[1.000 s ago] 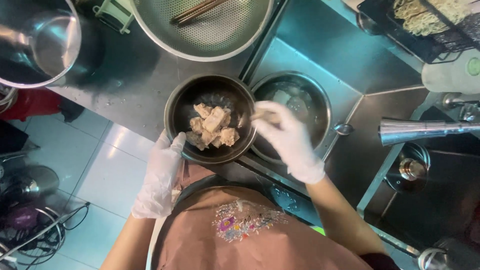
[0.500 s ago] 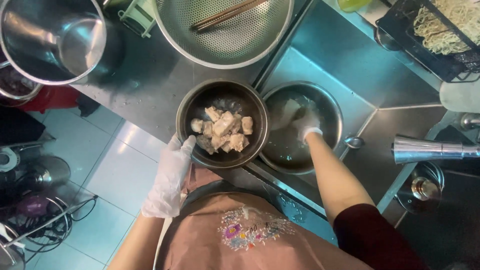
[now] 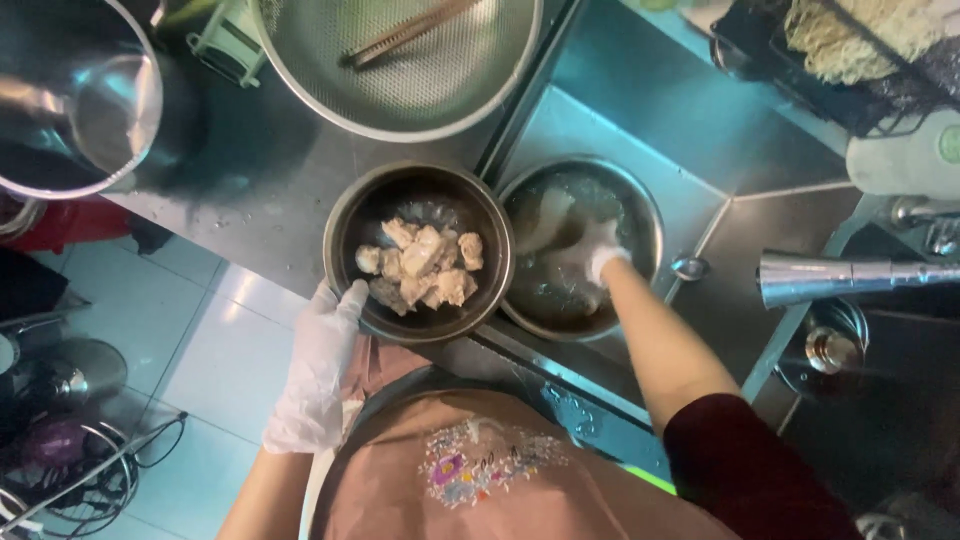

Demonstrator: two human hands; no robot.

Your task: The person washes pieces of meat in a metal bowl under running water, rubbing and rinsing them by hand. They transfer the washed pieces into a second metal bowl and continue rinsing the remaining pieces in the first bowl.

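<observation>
My left hand (image 3: 318, 365), in a white glove, grips the near rim of a dark metal bowl (image 3: 345, 215) holding several pale meat chunks (image 3: 422, 265). The bowl rests at the counter's edge beside the sink. My right hand (image 3: 582, 262), also gloved, is plunged into cloudy water in a steel bowl (image 3: 640, 200) standing in the sink; its fingers are blurred under the water, next to a pale piece (image 3: 545, 218), and I cannot tell whether they hold it.
A large mesh strainer (image 3: 400, 75) with chopsticks (image 3: 405, 32) sits behind the bowls. A big steel pot (image 3: 70, 95) stands at the far left. A steel cone (image 3: 850, 278) and a basket of noodles (image 3: 860, 40) are on the right. Tiled floor and racks lie below left.
My right hand has dropped from above the steel bowl's rim into the water. My left hand has kept its hold on the dark bowl; the view has shifted slightly.
</observation>
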